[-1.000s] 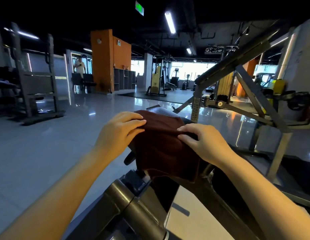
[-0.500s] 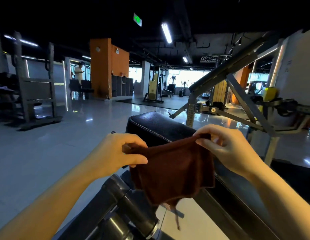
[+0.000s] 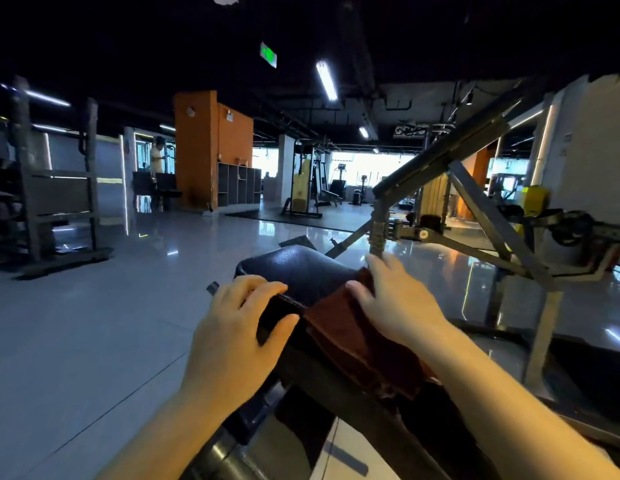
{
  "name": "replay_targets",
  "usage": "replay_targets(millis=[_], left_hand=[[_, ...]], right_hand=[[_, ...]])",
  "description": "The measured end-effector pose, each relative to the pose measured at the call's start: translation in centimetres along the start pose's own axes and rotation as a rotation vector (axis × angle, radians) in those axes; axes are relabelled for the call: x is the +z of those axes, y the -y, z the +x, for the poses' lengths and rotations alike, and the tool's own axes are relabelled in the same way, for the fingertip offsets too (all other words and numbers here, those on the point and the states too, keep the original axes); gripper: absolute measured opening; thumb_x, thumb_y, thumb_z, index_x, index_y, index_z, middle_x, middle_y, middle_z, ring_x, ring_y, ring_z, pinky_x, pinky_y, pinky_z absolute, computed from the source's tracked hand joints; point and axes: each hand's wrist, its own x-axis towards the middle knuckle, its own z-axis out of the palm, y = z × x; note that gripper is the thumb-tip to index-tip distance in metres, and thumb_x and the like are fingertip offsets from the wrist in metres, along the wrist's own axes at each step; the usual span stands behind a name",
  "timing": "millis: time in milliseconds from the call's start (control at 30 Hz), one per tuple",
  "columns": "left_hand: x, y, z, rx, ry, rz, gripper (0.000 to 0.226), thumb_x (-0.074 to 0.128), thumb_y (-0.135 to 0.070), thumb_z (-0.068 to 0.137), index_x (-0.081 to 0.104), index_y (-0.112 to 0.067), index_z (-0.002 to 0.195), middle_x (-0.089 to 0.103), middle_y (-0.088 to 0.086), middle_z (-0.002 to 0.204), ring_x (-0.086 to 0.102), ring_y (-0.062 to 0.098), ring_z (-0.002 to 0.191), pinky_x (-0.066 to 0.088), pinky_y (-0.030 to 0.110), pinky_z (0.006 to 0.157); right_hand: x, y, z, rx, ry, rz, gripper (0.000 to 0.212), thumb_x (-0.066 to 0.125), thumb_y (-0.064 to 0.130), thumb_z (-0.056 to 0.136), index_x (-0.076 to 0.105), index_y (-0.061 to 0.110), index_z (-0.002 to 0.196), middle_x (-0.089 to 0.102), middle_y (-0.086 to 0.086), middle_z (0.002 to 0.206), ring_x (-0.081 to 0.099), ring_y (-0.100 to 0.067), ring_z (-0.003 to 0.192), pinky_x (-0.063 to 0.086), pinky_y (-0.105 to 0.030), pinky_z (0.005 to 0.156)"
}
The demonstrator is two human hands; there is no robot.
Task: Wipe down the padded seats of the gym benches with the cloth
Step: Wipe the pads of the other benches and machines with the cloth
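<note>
The dark red cloth lies on the black padded seat of the gym bench. It covers the right side of the seat and hangs down over the near edge. The far part of the seat is bare and shiny.

The right hand rests on top of the cloth. Its fingers are spread and lie mostly flat, pressing the cloth down near its far edge. The thumb touches the cloth's left edge.

The left hand is just beside the cloth, on the left side of the seat. Its fingers are curled over the top of the seat and its thumb is tucked under the side, so it grips the seat edge. It is close to the cloth, but I cannot tell if it touches it.

Below the seat is a grey metal tube of the bench frame. Behind stands a slanted grey machine frame on the shiny grey floor. Far back there is an orange pillar.
</note>
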Motion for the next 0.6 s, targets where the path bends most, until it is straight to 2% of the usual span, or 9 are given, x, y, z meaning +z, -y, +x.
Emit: replay_targets(millis=[67, 133, 167, 233, 267, 400, 467, 500, 600], left_hand=[[0.1, 1.6, -1.1, 0.000, -0.028, 0.000, 0.046, 0.046, -0.049, 0.088, 0.056, -0.020, 0.123, 0.056, 0.001, 0.120, 0.048, 0.013, 0.106, 0.044, 0.026, 0.083], [0.8, 2.5, -2.1, -0.066, 0.045, -0.002, 0.055, 0.041, -0.053, 0.090, 0.042, -0.026, 0.138, 0.046, -0.001, 0.141, 0.043, 0.012, 0.123, 0.040, 0.040, 0.095], [1.2, 2.7, -2.6, -0.120, 0.083, -0.049, 0.061, 0.039, -0.057, 0.089, 0.030, -0.035, 0.145, 0.033, -0.010, 0.152, 0.033, 0.006, 0.134, 0.033, 0.042, 0.101], [1.9, 2.8, -2.9, -0.231, 0.126, -0.214, 0.066, 0.036, -0.066, 0.084, 0.009, -0.059, 0.144, 0.003, -0.038, 0.153, 0.006, -0.016, 0.138, 0.019, 0.035, 0.108], [2.2, 2.7, -3.0, -0.272, 0.122, -0.287, 0.067, 0.036, -0.069, 0.081, 0.005, -0.065, 0.140, -0.002, -0.047, 0.147, 0.000, -0.024, 0.134, 0.017, 0.030, 0.108], [2.3, 2.5, -2.9, -0.300, 0.075, -0.407, 0.068, 0.039, -0.069, 0.077, 0.005, -0.071, 0.136, 0.004, -0.056, 0.139, 0.005, -0.029, 0.130, 0.016, 0.021, 0.105], [2.1, 2.5, -2.8, -0.308, 0.071, -0.438, 0.068, 0.040, -0.070, 0.075, 0.002, -0.076, 0.130, 0.006, -0.058, 0.136, 0.008, -0.031, 0.127, 0.016, 0.011, 0.101], [2.1, 2.5, -2.8, -0.312, 0.071, -0.440, 0.068, 0.040, -0.071, 0.074, 0.001, -0.077, 0.129, 0.007, -0.060, 0.133, 0.009, -0.033, 0.125, 0.016, 0.006, 0.099], [2.1, 2.6, -2.9, -0.303, 0.066, -0.477, 0.069, 0.041, -0.070, 0.075, 0.005, -0.072, 0.133, 0.015, -0.057, 0.133, 0.016, -0.032, 0.125, 0.018, -0.004, 0.093]], right_hand=[[1.6, -1.0, -0.2, 0.048, 0.114, 0.042, 0.066, 0.020, 0.066, 0.093, 0.041, 0.023, 0.139, 0.038, -0.004, 0.151, 0.037, -0.027, 0.137, 0.030, -0.051, 0.110], [1.6, -1.9, 0.4, 0.038, 0.197, 0.075, 0.068, 0.020, 0.061, 0.097, 0.030, 0.020, 0.150, 0.026, -0.002, 0.159, 0.022, -0.021, 0.146, 0.019, -0.049, 0.117], [1.4, -2.2, 0.8, 0.012, 0.237, 0.081, 0.065, 0.021, 0.056, 0.100, 0.023, 0.019, 0.154, 0.019, 0.001, 0.162, 0.015, -0.017, 0.149, 0.013, -0.046, 0.119], [0.9, -2.6, 1.9, -0.036, 0.302, 0.120, 0.062, 0.023, 0.051, 0.102, 0.013, 0.021, 0.156, 0.011, 0.006, 0.163, 0.006, -0.011, 0.150, 0.006, -0.043, 0.121], [1.0, -2.8, 2.7, -0.049, 0.318, 0.132, 0.061, 0.023, 0.050, 0.102, 0.012, 0.023, 0.156, 0.009, 0.007, 0.163, 0.004, -0.009, 0.150, 0.004, -0.043, 0.121], [2.2, -2.0, 7.4, -0.003, 0.341, 0.076, 0.070, 0.016, 0.065, 0.097, 0.016, 0.026, 0.156, 0.013, 0.004, 0.163, 0.013, -0.017, 0.150, 0.008, -0.053, 0.120], [2.9, -0.5, 9.9, 0.028, 0.323, 0.038, 0.096, 0.006, 0.086, 0.075, 0.026, 0.031, 0.151, 0.023, 0.003, 0.161, 0.025, -0.023, 0.146, 0.015, -0.058, 0.116], [3.4, 0.5, 10.9, 0.012, 0.316, 0.028, 0.104, 0.003, 0.089, 0.068, 0.028, 0.031, 0.150, 0.026, 0.002, 0.160, 0.028, -0.026, 0.144, 0.017, -0.058, 0.115], [4.1, 5.5, 11.0, -0.117, 0.331, 0.052, 0.086, 0.009, 0.078, 0.086, 0.021, 0.026, 0.154, 0.016, -0.001, 0.163, 0.018, -0.026, 0.148, 0.016, -0.056, 0.116]])
